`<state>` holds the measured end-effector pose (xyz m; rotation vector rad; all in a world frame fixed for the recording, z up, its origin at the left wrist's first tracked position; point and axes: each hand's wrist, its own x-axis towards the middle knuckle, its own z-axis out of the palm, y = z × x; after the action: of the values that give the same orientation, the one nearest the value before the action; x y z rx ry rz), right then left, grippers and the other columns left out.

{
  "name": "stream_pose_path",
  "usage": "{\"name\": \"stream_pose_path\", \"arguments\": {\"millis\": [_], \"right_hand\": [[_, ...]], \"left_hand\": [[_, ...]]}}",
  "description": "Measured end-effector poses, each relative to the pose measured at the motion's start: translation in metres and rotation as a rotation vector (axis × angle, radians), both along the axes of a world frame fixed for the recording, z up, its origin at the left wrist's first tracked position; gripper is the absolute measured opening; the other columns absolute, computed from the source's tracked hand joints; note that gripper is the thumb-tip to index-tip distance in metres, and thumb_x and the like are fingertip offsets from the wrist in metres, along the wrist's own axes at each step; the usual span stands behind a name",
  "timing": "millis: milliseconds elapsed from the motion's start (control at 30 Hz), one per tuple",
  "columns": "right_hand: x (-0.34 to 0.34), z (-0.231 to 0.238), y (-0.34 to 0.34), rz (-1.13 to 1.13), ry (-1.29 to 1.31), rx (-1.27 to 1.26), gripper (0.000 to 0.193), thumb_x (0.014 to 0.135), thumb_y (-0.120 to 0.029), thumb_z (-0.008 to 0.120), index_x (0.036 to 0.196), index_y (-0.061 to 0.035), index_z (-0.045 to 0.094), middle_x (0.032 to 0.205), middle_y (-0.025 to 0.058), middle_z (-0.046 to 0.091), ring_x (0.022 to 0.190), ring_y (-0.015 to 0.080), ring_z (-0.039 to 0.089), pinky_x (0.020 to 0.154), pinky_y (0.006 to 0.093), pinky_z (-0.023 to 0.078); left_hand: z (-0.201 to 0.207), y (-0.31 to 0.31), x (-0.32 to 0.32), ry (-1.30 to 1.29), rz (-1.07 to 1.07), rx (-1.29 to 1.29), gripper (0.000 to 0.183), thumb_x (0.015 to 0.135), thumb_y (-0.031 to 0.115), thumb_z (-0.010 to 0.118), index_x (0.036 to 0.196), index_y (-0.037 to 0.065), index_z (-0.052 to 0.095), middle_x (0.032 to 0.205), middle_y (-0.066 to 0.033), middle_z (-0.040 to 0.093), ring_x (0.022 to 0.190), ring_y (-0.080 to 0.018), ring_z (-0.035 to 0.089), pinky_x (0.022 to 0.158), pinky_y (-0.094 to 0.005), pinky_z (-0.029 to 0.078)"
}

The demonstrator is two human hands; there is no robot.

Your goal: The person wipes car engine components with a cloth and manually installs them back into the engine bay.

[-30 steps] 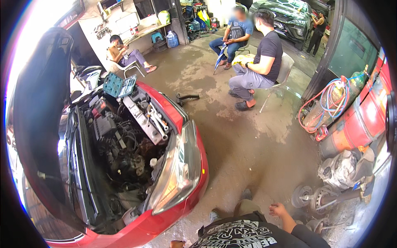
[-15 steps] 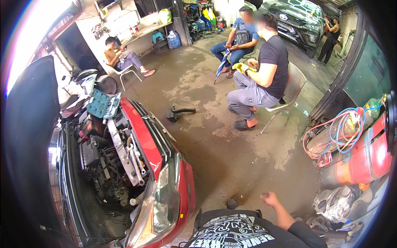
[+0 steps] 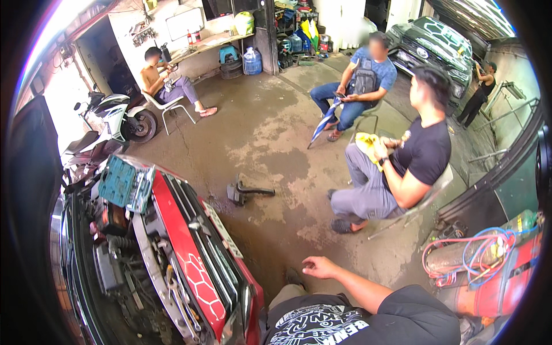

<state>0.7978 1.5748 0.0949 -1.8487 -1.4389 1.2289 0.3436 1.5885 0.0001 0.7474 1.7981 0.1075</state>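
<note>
My right hand (image 3: pixel 321 267) hangs over the floor in front of my body, fingers loosely apart and nothing in it. Its forearm reaches in from the lower right, past my black printed shirt. My left hand is out of sight. Close by on the left stands a red car (image 3: pixel 192 253) with its hood raised. Several wrenches (image 3: pixel 183 296) lie along the front of its engine bay. A teal tool case (image 3: pixel 118 183) rests opened at the bay's far end. On the floor ahead is a black, curved plastic part (image 3: pixel 248 191).
A person in a black shirt (image 3: pixel 422 155) sits on a chair at the right, holding a yellow cloth (image 3: pixel 365 146). Two others sit farther back. A white motorcycle (image 3: pixel 109 121) stands at the left. Hoses (image 3: pixel 480 259) and a gas cylinder (image 3: pixel 457 257) lie at the right.
My view has shifted along the car's front, and the headlight has left it. My right hand has swung forward and left in the picture. The seated person's yellow cloth is raised.
</note>
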Motion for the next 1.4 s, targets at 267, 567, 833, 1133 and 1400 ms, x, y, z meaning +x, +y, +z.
{"name": "stream_pose_path", "arguments": {"millis": [267, 567, 833, 1133, 1400], "right_hand": [[0.079, 0.029, 0.182, 0.041, 0.048, -0.048, 0.048, 0.091, -0.035, 0.073, 0.126, -0.0039, 0.063, 0.106, 0.0143, 0.073, 0.088, 0.0217, 0.073, 0.08, 0.0355, 0.058], [0.236, 0.005, 0.433, 0.026, 0.102, -0.044, 0.049, 0.09, -0.033, 0.075, 0.128, -0.0051, 0.062, 0.109, 0.0137, 0.072, 0.084, 0.0189, 0.072, 0.077, 0.0355, 0.058], [0.378, 0.086, 0.711, 0.156, -0.09, 0.284, 0.05, 0.091, -0.036, 0.071, 0.128, -0.0049, 0.061, 0.109, 0.0151, 0.07, 0.089, 0.0238, 0.072, 0.079, 0.0383, 0.057], [0.488, 0.097, 0.916, 0.009, 0.171, 0.126, 0.05, 0.091, -0.035, 0.071, 0.131, -0.0052, 0.059, 0.111, 0.0165, 0.07, 0.091, 0.0251, 0.071, 0.08, 0.0387, 0.057], [0.612, 0.074, 1.106, -0.081, 0.018, 0.034, 0.052, 0.091, -0.037, 0.072, 0.131, -0.0067, 0.06, 0.11, 0.0146, 0.071, 0.087, 0.0238, 0.071, 0.077, 0.0365, 0.057]], "left_hand": [[0.017, 0.278, 0.128, -0.078, -0.044, 0.114, 0.02, 0.085, 0.018, 0.072, 0.103, 0.01, 0.068, 0.082, -0.0085, 0.066, 0.067, -0.022, 0.063, 0.058, -0.0427, 0.051], [0.003, 0.529, 0.269, -0.061, -0.023, 0.118, 0.019, 0.085, 0.018, 0.072, 0.102, 0.011, 0.068, 0.082, -0.0086, 0.066, 0.066, -0.0218, 0.062, 0.057, -0.0429, 0.05], [0.041, 0.67, 0.346, -0.001, 0.097, 0.072, 0.018, 0.085, 0.017, 0.072, 0.101, 0.011, 0.068, 0.082, -0.0087, 0.066, 0.065, -0.0215, 0.062, 0.057, -0.0432, 0.05], [0.02, 0.847, 0.414, 0.014, 0.135, 0.04, 0.017, 0.085, 0.016, 0.072, 0.1, 0.011, 0.067, 0.082, -0.0088, 0.065, 0.065, -0.0213, 0.062, 0.056, -0.0435, 0.049], [-0.006, 1.143, 0.536, 0.045, 0.004, 0.037, 0.018, 0.088, 0.017, 0.072, 0.102, 0.007, 0.068, 0.084, -0.0073, 0.067, 0.07, -0.0189, 0.064, 0.058, -0.038, 0.051]]}}
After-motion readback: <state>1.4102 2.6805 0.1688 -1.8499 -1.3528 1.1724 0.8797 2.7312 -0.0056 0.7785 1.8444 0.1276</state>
